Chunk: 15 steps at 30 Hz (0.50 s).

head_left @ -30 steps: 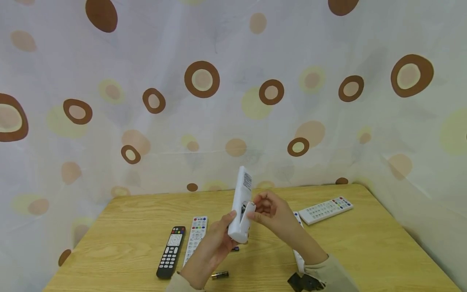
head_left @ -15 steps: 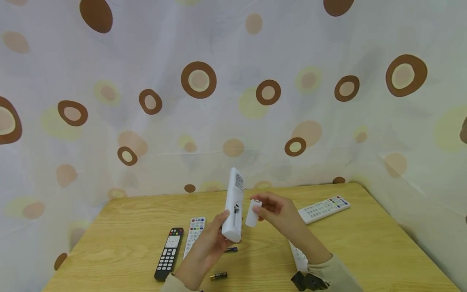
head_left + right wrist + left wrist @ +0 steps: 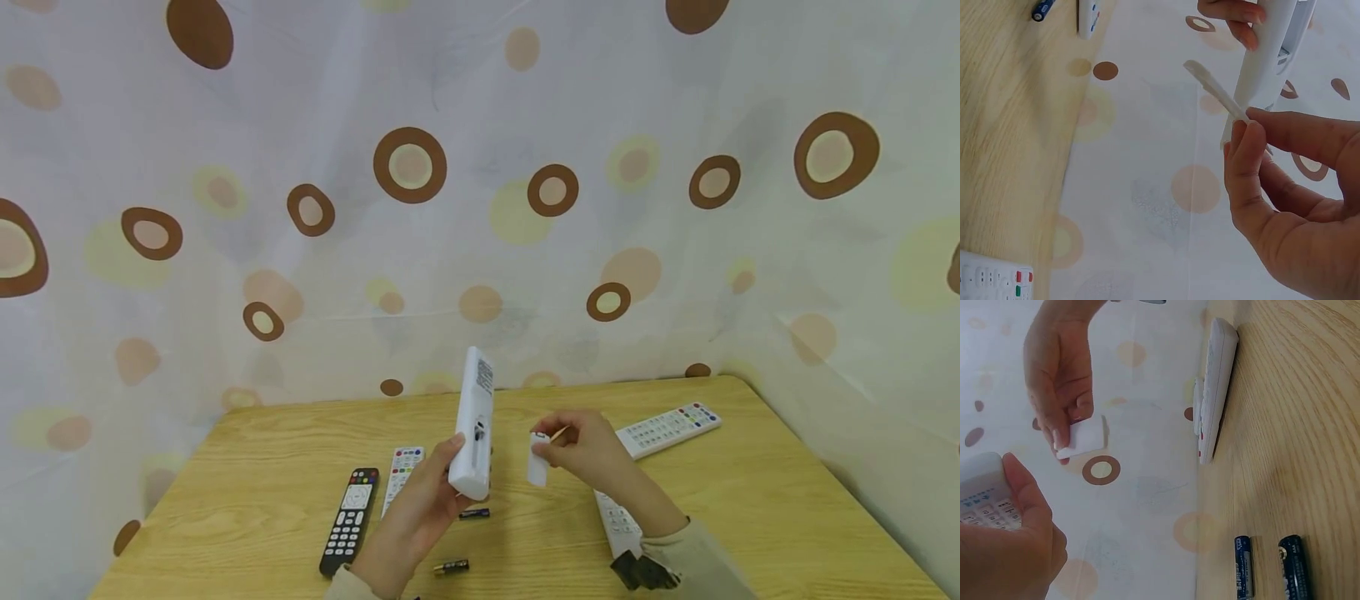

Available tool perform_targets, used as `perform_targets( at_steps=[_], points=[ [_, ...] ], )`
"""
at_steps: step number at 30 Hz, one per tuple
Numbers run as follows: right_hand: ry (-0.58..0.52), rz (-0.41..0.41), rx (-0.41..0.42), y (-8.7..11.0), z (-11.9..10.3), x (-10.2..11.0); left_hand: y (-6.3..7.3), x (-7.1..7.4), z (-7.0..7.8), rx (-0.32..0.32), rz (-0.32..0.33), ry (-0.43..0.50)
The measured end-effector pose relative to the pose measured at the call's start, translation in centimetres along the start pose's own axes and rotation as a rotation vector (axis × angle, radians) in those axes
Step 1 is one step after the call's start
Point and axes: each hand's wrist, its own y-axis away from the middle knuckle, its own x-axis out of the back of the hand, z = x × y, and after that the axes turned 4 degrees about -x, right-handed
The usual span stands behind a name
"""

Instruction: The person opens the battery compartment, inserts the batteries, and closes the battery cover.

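My left hand (image 3: 420,508) grips a white remote control (image 3: 472,425) above the table, its back with a printed label turned toward the right. The battery compartment (image 3: 1289,44) in that back is uncovered. To the right of the remote, my right hand (image 3: 581,450) pinches a small white battery cover (image 3: 537,460) between thumb and fingers, apart from the remote. In the left wrist view the same battery cover (image 3: 1085,436) hangs below the right fingertips. Beneath the left hand, two batteries lie on the table: a dark blue battery (image 3: 474,513) and a black and gold battery (image 3: 451,567).
On the wooden table (image 3: 285,450), a black remote (image 3: 350,521) and a white remote (image 3: 402,475) lie at the left. Another white remote (image 3: 671,429) lies at the right, with one more white remote (image 3: 618,525) partly under the right forearm. A patterned curtain (image 3: 450,250) stands behind.
The battery cover has come off the remote's back in my right hand and moved right and downward. My left hand has shifted slightly left with the remote.
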Motion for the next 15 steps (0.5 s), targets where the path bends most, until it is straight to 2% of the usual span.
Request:
perform_targets(
  at_steps=[7, 11, 15],
  points=[
    [0.156, -0.038, -0.066, 0.1, 0.6, 0.0, 0.2, 0.1, 0.1, 0.001, -0.010, -0.008],
    [0.261, -0.118, -0.074, -0.1, 1.4, -0.1, 0.2, 0.2, 0.1, 0.001, -0.006, -0.015],
    [0.348, -0.193, -0.118, -0.1, 1.9, -0.5, 0.3, 0.2, 0.1, 0.008, -0.003, -0.016]
  ],
)
